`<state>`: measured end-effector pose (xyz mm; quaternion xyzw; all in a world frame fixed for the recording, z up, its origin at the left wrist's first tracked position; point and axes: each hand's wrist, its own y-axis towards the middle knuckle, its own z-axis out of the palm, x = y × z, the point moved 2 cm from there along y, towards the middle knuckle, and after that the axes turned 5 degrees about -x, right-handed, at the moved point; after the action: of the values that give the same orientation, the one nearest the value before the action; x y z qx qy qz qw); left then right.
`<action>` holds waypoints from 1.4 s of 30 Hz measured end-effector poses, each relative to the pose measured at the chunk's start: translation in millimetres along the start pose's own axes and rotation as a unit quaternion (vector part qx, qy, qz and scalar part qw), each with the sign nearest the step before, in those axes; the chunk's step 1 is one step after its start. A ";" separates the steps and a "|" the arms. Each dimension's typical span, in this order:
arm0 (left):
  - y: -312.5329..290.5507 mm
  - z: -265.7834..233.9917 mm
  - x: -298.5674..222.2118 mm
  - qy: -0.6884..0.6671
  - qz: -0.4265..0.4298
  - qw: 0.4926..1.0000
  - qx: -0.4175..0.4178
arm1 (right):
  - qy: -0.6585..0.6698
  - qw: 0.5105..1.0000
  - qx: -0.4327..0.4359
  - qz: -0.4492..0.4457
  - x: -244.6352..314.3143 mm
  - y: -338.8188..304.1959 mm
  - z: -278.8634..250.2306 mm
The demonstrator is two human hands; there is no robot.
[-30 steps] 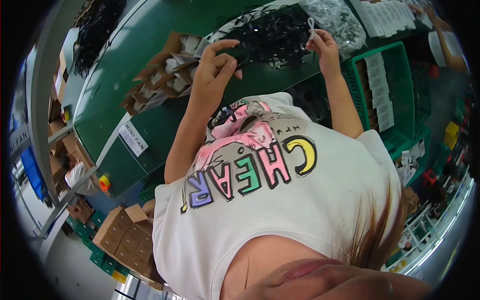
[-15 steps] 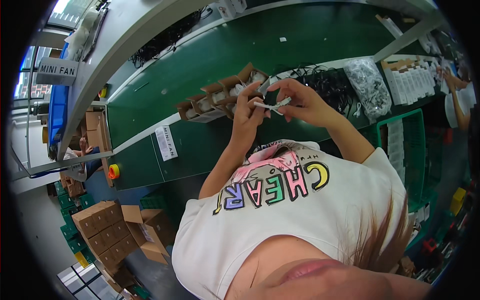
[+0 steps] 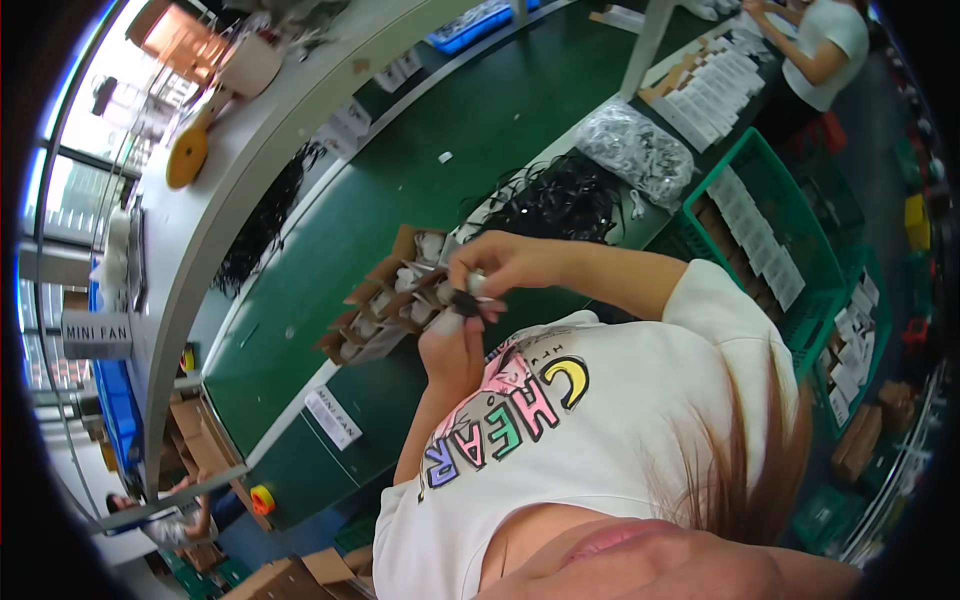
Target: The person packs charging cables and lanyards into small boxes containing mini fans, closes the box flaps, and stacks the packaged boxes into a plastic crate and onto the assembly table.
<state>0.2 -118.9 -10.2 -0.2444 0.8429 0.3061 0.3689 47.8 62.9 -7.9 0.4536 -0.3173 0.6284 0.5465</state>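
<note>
My left hand (image 3: 450, 345) and my right hand (image 3: 500, 266) are close together in front of my chest. Between them is a small black piece (image 3: 465, 303), blurred, its kind not clear; the fingers of my left hand close round it. My right hand's fingers are bent in from above, beside a small pale piece (image 3: 476, 283); what they grip is partly hidden. Just left of my hands stand several open brown cartons (image 3: 345, 322) in rows, with white items inside. Beyond my right hand lies a heap of black cables (image 3: 570, 200).
A clear bag of white parts (image 3: 635, 150) lies beyond the cables, near rows of white boxes (image 3: 710, 95). A green crate (image 3: 752, 150) stands at right. A white printed box (image 3: 333, 417) and a yellow tape roll (image 3: 262, 499) lie at left. Co-workers sit far left and far right.
My view has turned, and the scene has shifted and tilted. The pale cable-like piece at my fingers has given way to a black piece. My hands have drawn closer together.
</note>
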 end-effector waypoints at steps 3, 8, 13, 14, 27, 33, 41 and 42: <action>9.6 12.7 -13.6 0.236 0.117 0.944 0.196 | -0.247 0.959 -0.101 -0.091 1.2 -5.1 -14.7; 16.6 -1.4 -22.1 0.159 0.192 0.965 0.085 | 0.159 0.978 0.133 0.003 5.0 -24.4 4.8; 29.1 -2.3 -20.1 0.204 0.205 0.952 0.100 | -0.447 0.887 0.001 -0.116 7.7 -27.5 -11.2; 13.8 -4.9 -16.2 0.136 0.162 0.971 0.115 | -0.380 0.919 0.092 -0.043 -0.9 -23.5 -7.5; -76.1 21.1 64.5 -0.497 -0.361 0.786 0.066 | -0.043 0.991 -0.122 0.029 -77.6 -24.1 -9.0; -49.8 -9.4 150.2 0.075 -0.192 0.951 -0.232 | -0.123 0.986 -0.098 0.052 -105.1 19.4 -38.3; -33.9 -25.4 169.1 0.121 -0.244 0.940 -0.207 | -0.276 0.961 0.005 0.025 -130.8 72.1 -2.8; -37.2 -24.6 174.1 0.139 -0.218 0.956 -0.138 | -0.313 0.949 0.017 0.022 -133.5 75.5 -1.2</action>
<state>-93.6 -194.3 -143.7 -0.5111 0.7617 0.2945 0.2681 -27.3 -4.5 -123.4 0.6298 -0.4716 0.4720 0.3977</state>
